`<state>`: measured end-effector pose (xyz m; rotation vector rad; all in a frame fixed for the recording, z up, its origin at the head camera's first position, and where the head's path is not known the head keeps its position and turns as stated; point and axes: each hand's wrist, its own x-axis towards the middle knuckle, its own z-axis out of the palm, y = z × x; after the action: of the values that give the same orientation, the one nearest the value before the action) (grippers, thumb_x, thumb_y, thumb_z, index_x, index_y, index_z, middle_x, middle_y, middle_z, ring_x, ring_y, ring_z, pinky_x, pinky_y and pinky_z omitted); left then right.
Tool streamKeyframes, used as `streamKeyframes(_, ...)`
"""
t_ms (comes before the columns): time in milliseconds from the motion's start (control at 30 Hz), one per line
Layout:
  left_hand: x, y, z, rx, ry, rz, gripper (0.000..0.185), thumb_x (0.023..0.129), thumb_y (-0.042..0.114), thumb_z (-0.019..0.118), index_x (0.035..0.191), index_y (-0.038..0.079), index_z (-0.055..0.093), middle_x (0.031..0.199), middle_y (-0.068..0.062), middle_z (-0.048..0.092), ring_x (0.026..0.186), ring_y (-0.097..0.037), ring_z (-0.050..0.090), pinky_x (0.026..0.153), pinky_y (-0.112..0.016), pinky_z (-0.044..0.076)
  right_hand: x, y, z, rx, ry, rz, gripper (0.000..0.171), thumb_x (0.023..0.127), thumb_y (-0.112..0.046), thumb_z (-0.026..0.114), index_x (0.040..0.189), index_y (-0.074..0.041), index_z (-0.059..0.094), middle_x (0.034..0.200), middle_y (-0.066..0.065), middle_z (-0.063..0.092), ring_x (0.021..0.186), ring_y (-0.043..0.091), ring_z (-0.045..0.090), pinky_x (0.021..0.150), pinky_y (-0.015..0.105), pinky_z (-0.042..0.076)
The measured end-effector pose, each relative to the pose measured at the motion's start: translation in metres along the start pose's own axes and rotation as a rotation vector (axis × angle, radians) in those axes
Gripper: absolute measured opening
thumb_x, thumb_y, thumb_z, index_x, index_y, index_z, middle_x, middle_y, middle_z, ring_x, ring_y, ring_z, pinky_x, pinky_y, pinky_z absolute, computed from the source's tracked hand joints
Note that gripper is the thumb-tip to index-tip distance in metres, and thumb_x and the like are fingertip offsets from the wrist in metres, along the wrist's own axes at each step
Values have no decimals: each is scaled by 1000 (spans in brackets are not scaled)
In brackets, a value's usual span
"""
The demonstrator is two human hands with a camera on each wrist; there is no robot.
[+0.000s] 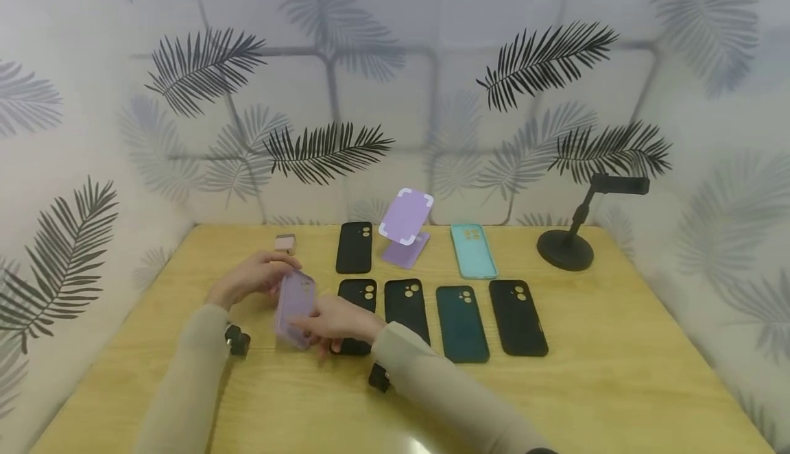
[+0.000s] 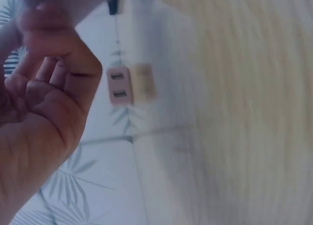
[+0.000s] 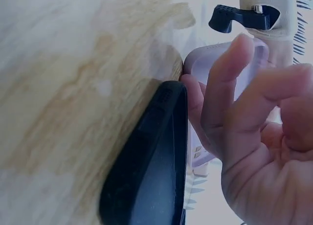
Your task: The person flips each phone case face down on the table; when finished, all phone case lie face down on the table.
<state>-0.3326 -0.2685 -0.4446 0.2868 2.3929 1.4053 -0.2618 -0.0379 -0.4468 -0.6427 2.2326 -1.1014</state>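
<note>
Palm-leaf-printed walls (image 1: 395, 97) enclose a wooden table (image 1: 617, 372).

The right hand (image 1: 336, 327) hides part of a black case (image 1: 357, 315), and the left wrist view is blurred.

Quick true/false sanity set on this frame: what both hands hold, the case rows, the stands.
1. Both hands, left hand and right hand, hold the lilac case. True.
2. The teal case lies in the near row. False: it lies in the far row, beside the purple stand.
3. The black stand holds a phone. False: its clamp is empty.
4. A small pink charger sits on the table beyond the left hand. True.
</note>
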Motion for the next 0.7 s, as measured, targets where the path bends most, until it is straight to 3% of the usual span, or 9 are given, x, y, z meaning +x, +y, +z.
streamKeyframes(100,4,10,4,-47,3,28,38,101,23,55,125,-7,57,70,-1,55,56,-10,48,52,-24,44,2,0,-2,78,4,-6,66,96,-62,46,86,-3,72,75,10,73,56,25,69,41,26,48)
streamKeyframes(167,6,15,8,-56,-9,40,41,100,23,58,124,-9,56,69,0,57,56,-9,50,52,-22,44,3,2,-2,120,11,-10,65,96,-62,46,85,-2,70,72,13,72,55,25,69,40,26,47)
streamKeyframes(267,10,18,15,-44,-26,50,42,98,24,61,125,-8,56,68,-2,58,59,-10,51,53,-22,45,5,7,1,197,34,-4,49,97,-51,54,86,-4,67,67,13,71,51,19,65,40,25,47)
streamKeyframes(400,11,16,20,19,-10,64,45,96,23,65,132,-2,56,80,-7,62,68,-14,57,60,-26,51,7,15,2,257,100,-9,26,97,-31,61,91,-6,64,67,11,71,48,14,62,40,22,48)
streamKeyframes(533,6,9,19,124,-23,43,52,90,19,72,135,1,54,90,-12,64,76,-18,61,68,-31,54,4,17,2,212,150,-15,15,94,-20,65,101,-7,61,69,10,69,46,14,62,40,24,50)
streamKeyframes(700,4,3,11,265,-36,-2,49,86,16,76,130,3,59,100,-15,66,80,-19,61,71,-33,54,3,10,0,104,164,-13,27,91,-19,70,112,-8,58,63,10,67,42,13,59,38,25,48)
